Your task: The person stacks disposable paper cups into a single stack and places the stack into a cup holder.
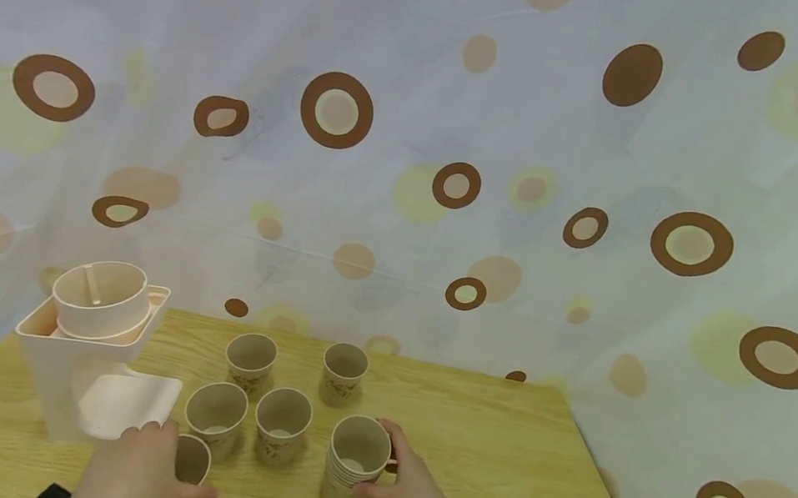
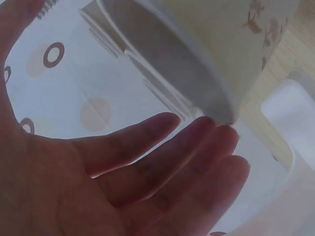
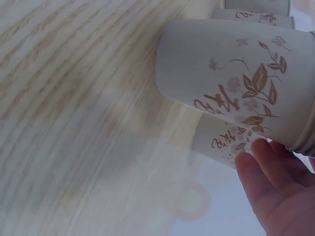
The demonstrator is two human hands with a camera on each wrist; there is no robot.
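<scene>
My left hand is at the front left, around a paper cup. Its relaxed fingers lie beside the cup's rim in the left wrist view, not curled round it. At front centre, my right hand holds a stack of nested paper cups, thumb on the near side and fingers behind. The right wrist view shows fingertips right at the stacked rims, above the brown leaf print. Single paper cups stand upright between and behind the hands, among them one left of the stack.
A cream plastic holder with a round tub on top and a white scoop-shaped piece stands left of my left hand. More cups stand toward the table's back. A dotted cloth hangs behind the wooden table.
</scene>
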